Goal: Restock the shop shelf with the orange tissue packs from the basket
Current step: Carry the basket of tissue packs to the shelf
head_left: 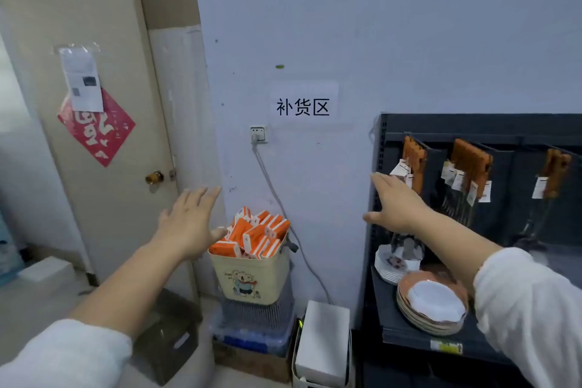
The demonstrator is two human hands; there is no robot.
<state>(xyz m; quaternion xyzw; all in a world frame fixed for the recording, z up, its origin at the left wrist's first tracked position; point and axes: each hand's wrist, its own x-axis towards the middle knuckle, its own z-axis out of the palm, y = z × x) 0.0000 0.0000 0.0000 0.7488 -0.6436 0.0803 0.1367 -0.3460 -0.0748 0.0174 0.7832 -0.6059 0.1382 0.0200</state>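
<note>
My left hand (pixel 189 224) is held flat with the fingers spread and straight, gripping nothing, and its thumb reaches up to the left rim of the basket (pixel 252 280). I cannot tell whether it touches the nearest pack. My right hand (pixel 396 205) is just as slack, fingers straight and palm down, empty, hanging in the air to the right of the basket and above its rim, in front of the dark shelf (pixel 535 124). So I judge the job barely begun: neither hand holds a pack, and I see no orange pack on the part of the shelf in view. There, right of the basket, I see only stacked plates (pixel 431 305) and wooden-handled utensils (pixel 470 164) hanging on hooks. Every pack looks yet to be moved. The orange tissue packs (pixel 255 235) sit in the basket, heaped above its rim. They are small flat rectangles, orange with white ends and labels, lying jumbled, some on end and some slanted against one another. The basket itself is cream with a cartoon animal on its front, and it stands on a grey slatted crate (pixel 256 312). Above the basket a wall sign (pixel 303 106) carries three characters.
</note>
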